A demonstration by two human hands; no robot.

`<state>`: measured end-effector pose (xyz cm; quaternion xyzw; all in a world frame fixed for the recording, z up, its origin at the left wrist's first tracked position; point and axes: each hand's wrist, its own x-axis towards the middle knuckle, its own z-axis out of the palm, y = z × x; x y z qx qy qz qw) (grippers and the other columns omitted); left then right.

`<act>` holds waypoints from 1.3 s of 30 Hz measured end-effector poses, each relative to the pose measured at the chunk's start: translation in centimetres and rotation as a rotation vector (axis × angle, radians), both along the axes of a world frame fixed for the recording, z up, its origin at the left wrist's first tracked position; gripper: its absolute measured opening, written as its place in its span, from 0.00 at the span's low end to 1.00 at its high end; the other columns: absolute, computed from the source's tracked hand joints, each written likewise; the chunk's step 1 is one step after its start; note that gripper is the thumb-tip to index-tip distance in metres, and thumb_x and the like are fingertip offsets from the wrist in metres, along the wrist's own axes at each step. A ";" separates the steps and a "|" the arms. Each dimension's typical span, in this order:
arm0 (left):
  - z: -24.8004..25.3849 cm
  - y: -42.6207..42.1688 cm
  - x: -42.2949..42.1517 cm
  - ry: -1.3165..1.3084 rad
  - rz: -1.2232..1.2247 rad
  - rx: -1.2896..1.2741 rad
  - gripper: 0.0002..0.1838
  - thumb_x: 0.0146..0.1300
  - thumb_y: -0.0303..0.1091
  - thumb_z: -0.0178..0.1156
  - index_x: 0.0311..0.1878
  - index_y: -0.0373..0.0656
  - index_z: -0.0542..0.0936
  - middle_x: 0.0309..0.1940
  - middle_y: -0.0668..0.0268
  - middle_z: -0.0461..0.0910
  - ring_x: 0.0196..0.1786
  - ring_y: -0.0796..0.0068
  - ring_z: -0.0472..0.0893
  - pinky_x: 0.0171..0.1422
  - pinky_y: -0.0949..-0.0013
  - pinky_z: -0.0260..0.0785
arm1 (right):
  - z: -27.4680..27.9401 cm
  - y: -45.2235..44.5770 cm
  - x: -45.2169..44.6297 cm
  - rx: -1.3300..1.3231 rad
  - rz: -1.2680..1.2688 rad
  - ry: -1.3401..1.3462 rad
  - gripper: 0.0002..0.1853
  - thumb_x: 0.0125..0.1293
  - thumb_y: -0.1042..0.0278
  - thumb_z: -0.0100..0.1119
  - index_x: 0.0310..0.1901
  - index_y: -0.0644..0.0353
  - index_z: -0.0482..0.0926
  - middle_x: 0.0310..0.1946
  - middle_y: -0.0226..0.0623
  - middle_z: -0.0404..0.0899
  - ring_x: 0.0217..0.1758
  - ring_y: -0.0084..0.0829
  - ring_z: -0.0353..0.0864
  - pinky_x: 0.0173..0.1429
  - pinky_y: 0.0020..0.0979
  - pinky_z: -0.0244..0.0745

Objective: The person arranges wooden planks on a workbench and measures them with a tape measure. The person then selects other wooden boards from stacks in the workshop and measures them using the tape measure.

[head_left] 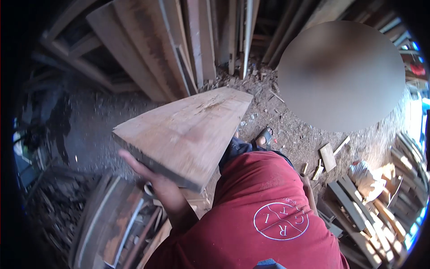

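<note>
A broad, thick wooden board (188,130) is held out at my left side, its rough pale face turned up and its darker cut edge towards me. My left hand (156,177) grips the board along that near edge, with one digit stretched along the edge; the fingers under the wood are hidden. The board narrows towards its far end, near the leaning planks. On my right, only a strip of arm shows beside my red shirt (264,193); my right hand is hidden.
Tall planks (143,49) lean at the back. Offcuts (328,157) lie on the littered dirt floor (291,139). Stacked timber (371,219) is at right, and more boards (112,228) and a heap of wood pieces (62,210) at lower left. A blurred oval covers the upper right.
</note>
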<state>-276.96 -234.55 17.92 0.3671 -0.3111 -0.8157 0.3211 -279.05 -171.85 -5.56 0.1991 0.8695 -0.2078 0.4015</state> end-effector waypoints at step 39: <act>4.5 0.9 -4.9 0.006 -0.166 -1.010 0.23 0.76 0.43 0.44 0.69 0.45 0.68 0.79 0.56 0.54 0.78 0.62 0.61 0.81 0.54 0.55 | -1.4 2.4 4.0 -0.131 -0.381 -0.099 0.26 0.62 0.45 0.67 0.39 0.67 0.81 0.29 0.38 0.83 0.29 0.29 0.83 0.32 0.32 0.75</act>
